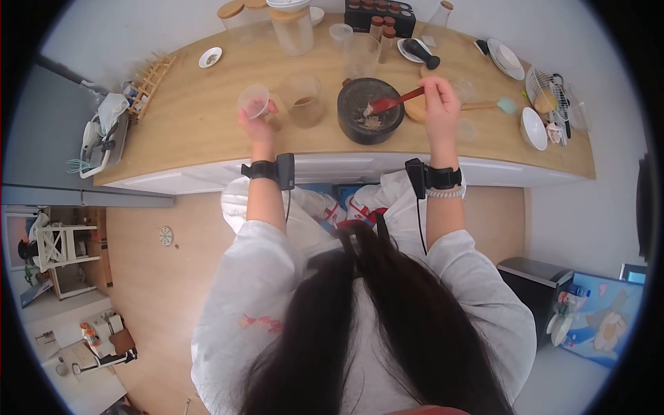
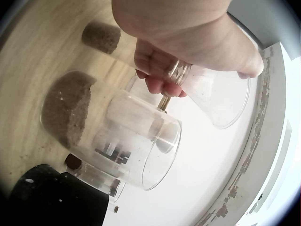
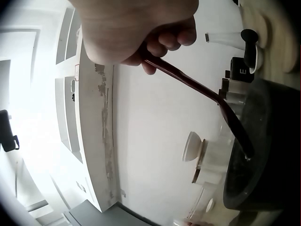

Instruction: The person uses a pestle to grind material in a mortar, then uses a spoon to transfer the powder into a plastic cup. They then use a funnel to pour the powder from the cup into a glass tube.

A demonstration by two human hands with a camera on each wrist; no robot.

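At the upper left of the head view, the left hand [image 1: 257, 124] has its fingers curled round one clear flared vessel [image 1: 254, 101], mouth up, its middle hidden by them. Just right stands one clear beaker [image 1: 302, 104], upright, brown matter [image 2: 70, 106] inside. Upper centre, one dark pot [image 1: 370, 128] holds pale bits [image 1: 373, 122] and the tip of one red spatula [image 1: 395, 102], which slants down leftward from the right hand [image 1: 440, 104]; that hand clamps its handle, the end concealed.
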